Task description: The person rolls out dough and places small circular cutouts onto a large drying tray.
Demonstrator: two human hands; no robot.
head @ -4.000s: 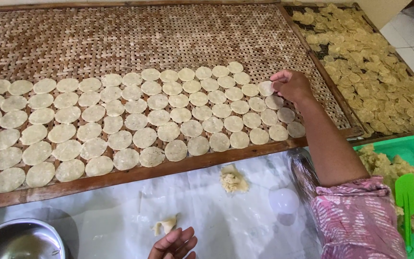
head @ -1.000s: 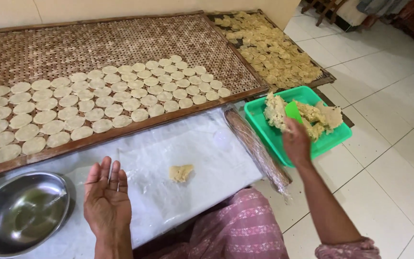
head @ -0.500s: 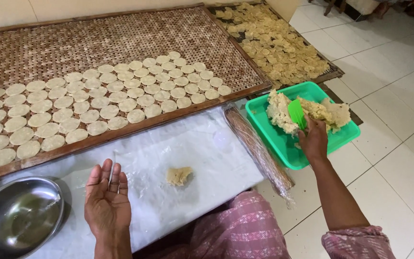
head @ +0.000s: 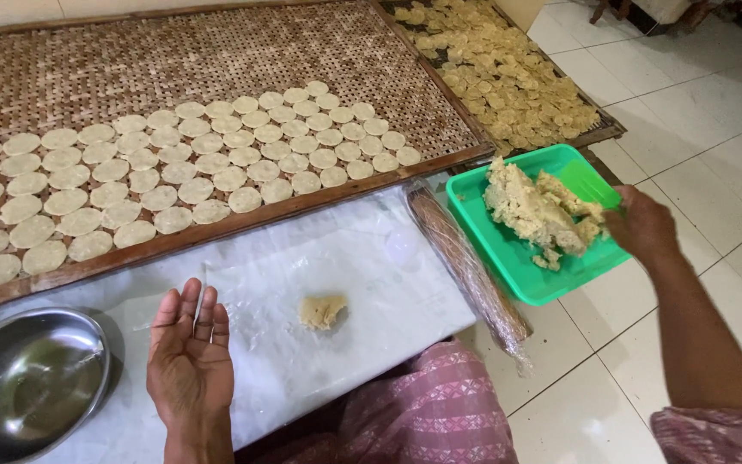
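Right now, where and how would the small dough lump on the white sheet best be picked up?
Pinch the dough lump across its middle from above with the fingertips. It lies low and flattish on the sheet, nothing crowding it. The open left hand lies closest, so coming from the left looks easiest.

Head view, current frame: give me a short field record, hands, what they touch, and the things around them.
left hand: open, palm up, holds nothing, over the white sheet
right hand: at the green tray, by the green scraper; grip unclear
dough mass: heaped in the green tray
dough lump: alone on the white sheet
woven tray: rows of flat dough discs
metal bowl: beside the left hand
rolling pin: plastic-wrapped, between sheet and green tray
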